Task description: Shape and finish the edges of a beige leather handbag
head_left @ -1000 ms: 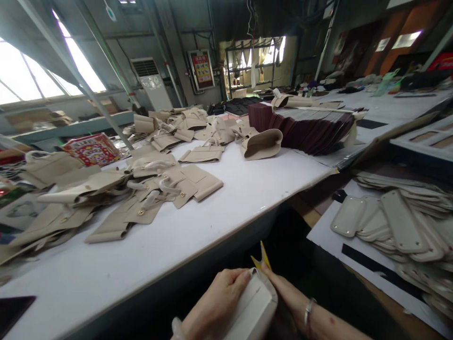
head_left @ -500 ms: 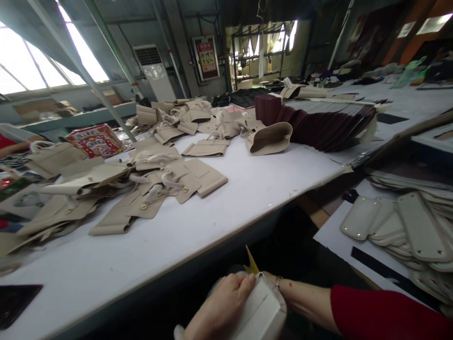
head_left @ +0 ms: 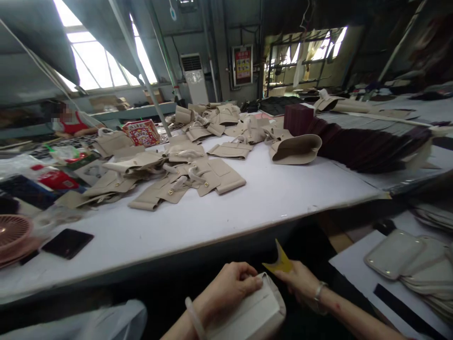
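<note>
My left hand (head_left: 235,285), with a pale bangle at the wrist, is closed on the near edge of an off-white bag piece (head_left: 253,309). The piece has a boxy end, and its lower part runs out of the frame. Just to the right of it, my right hand (head_left: 299,283) grips a flat yellow tool with a V-shaped notch (head_left: 281,262). Its pointed end sticks up past the fingers, clear of the bag piece. Part of the tool is covered by my fingers.
A white table (head_left: 212,212) crosses ahead, bearing beige bag parts (head_left: 219,174) and a stack of dark maroon pieces (head_left: 354,141). Pale panels (head_left: 396,255) are piled at right. A pink fan (head_left: 14,233) and dark tablet-like slab (head_left: 68,243) lie left. Another person (head_left: 76,123) sits far left.
My right hand has come out from behind the bag piece to the right, bringing the yellow tool into fuller view. My left hand keeps hold of the piece. The camera view has turned left.
</note>
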### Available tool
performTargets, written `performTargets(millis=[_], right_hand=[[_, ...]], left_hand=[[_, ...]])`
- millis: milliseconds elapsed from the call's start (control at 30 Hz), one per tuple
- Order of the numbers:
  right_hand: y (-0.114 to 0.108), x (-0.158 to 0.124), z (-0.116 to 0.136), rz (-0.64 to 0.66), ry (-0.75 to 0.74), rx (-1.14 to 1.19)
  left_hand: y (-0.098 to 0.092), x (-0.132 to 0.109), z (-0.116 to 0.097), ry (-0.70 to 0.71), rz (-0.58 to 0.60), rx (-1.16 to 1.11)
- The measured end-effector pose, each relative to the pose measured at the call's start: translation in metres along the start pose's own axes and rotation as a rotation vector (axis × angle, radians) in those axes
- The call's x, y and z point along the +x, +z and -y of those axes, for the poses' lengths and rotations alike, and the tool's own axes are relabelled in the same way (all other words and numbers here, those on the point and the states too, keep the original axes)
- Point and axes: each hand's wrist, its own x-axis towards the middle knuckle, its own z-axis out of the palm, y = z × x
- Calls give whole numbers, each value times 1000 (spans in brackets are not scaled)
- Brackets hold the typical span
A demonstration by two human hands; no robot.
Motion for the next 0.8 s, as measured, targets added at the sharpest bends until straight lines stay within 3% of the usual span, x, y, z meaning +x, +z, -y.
performTargets(millis=[67,133,200,267,367,433,567,800], right_hand=[[-31,-11,15,221,23,-62],[-50,-19,37,603,78,-128],[-55,-23,60,714,51,-262],[-50,-21,81,535,-140,-478],[-38,-16,102,126,-528,-876],[-33,-13,113,-17,-720,-1102],[-29,-6,129,11,-972,-1311],[-24,6,138,51,-1097,-1389]], left_hand=[[0,0,-1,-36,-21,-5],[0,1,-2,-47,-29,-31],[0,2,-2,-49,-38,-30],[1,2,-1,-59,-53,-31],[4,2,1,-70,-69,-66],[5,1,0,-59,-86,-74],[5,-2,-4,-64,-137,-9],[2,-5,-12,-68,-146,131]])
